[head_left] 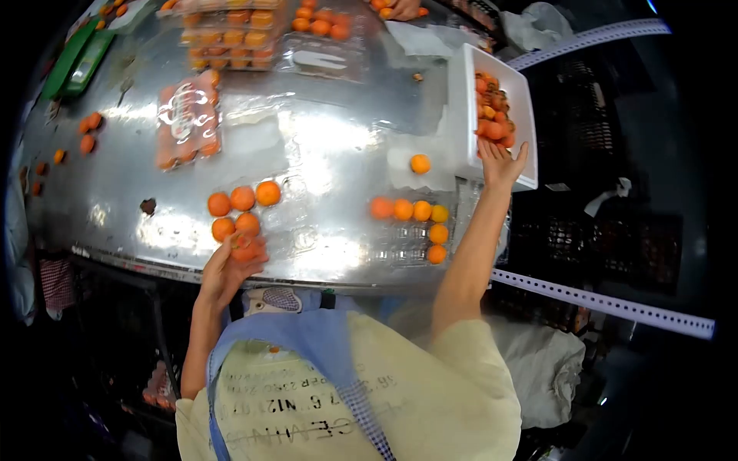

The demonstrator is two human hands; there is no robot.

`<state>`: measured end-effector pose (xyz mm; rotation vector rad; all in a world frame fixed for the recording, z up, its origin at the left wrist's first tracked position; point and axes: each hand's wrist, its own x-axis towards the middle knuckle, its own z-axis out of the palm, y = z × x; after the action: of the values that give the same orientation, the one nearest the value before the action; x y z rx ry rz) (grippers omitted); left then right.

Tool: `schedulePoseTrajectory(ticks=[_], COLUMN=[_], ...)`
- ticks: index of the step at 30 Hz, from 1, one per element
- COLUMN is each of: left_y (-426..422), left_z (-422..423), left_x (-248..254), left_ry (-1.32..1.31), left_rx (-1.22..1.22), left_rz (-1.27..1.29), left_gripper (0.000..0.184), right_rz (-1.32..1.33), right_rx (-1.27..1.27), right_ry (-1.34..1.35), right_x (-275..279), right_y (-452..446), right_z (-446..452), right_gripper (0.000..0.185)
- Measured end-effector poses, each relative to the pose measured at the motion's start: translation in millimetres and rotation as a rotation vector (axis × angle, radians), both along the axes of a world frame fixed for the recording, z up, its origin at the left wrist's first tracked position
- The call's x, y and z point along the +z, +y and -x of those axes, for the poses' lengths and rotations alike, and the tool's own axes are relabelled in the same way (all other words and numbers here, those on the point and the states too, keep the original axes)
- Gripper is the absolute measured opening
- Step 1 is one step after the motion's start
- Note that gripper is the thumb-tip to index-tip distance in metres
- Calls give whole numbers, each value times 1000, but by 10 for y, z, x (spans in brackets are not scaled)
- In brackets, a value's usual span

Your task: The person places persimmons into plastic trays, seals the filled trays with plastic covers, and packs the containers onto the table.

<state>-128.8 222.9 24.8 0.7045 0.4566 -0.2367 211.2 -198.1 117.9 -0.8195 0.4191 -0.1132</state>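
Note:
My left hand [224, 276] is closed around a persimmon [244, 247] at the near end of a clear plastic tray [296, 230]. Several more orange persimmons [243, 198] fill the left part of that tray. My right hand [501, 163] reaches into the near end of a white foam box [523, 107], fingers apart, their tips at the persimmons [492, 111] piled inside. Between my arms lies a second clear tray [400, 250], with persimmons [422, 210] along its far row and right side. One loose persimmon [420, 164] rests on a white sheet beyond it.
On the metal table [330, 131] are a closed pack of fruit [188, 119], stacked packs [231, 38], a green container [81, 61] and loose fruit [88, 144] at the left. Another person's hand [403, 9] shows at the far edge. Dark crates [630, 246] stand at right.

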Motion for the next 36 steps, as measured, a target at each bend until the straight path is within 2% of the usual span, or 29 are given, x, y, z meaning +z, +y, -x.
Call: schedulePoseTrajectory(ticks=[1, 3, 5, 6, 8, 9, 10, 11, 14, 15, 18, 21, 22, 23, 24, 25, 26, 27, 28, 30, 32, 36], left_y=[-56, -154, -292, -358, -487, -547, -594, -679, -840, -911, -1020, -1084, -1077, -1071, -1068, -1083, -1093, -1064, -1019, -939, -870, -762], left_z=[-84, -233, -375, -425, -503, -517, -530, -563, -566, -586, -575, -533, -511, -491, -454, -413, -391, -365, -292, -161, -34, 181], left_x=[125, 177, 292, 319, 352, 339, 309, 285, 291, 328, 368, 310, 265, 234, 205, 190, 179, 154, 127, 22, -35, -163], left_ry=[24, -43, -71, -112, -135, -145, -162, -176, -132, -119, -80, -58, -53, -42, -27, -8, -4, 10, 35, 52, 121, 219], left_rx=[-33, -81, -99, -120, -152, -159, -170, -179, -219, -217, -275, -222, -203, -171, -136, -96, -64, -12, 53, 239, 364, 559], left_rz=[2, 42, 74, 70, 70, 71, 78, 83, 73, 61, 1, -111, -116, -130, -144, -161, -177, -202, -232, -160, -198, -227], left_gripper=[55, 56, 59, 58, 58, 57, 56, 54, 57, 60, 63, 63, 60, 57, 54, 51, 49, 48, 47, 34, 28, 22], right_rz=[193, 503, 699, 748, 713, 744, 774, 716, 702, 605, 556, 770, 862, 1043, 1183, 1596, 1669, 1591, 1398, 1196, 1176, 1232], right_rx=[-92, 198, 706, 843, 1170, 1225, 1212, 1236, 1207, 1156, 975, 468, 274, 159, 26, -103, -245, -284, -258, -55, 278, 849], right_ry=[30, -207, -305, -365, -463, -468, -528, -429, -381, -357, -341, -274, -362, -328, -377, -224, -264, -303, -389, -516, -456, -539], right_x=[-85, -462, -610, -631, -524, -512, -507, -397, -510, -542, -630, -180, -239, -226, -299, -154, -296, -215, -159, -238, -629, -843], right_y=[224, 617, 1121, 1418, 1769, 1852, 1896, 1914, 1747, 1689, 1249, 667, 397, 101, -183, -270, -560, -559, -429, -82, 238, 1374], right_z=[117, 519, 1089, 1366, 1779, 1914, 1992, 2051, 2096, 2104, 1829, 1259, 973, 723, 451, 421, 254, 278, 348, 532, 706, 1474], right_gripper=[74, 60, 46, 50, 72, 75, 73, 70, 67, 64, 60, 48, 45, 51, 64, 80, 87, 83, 72, 51, 43, 41])
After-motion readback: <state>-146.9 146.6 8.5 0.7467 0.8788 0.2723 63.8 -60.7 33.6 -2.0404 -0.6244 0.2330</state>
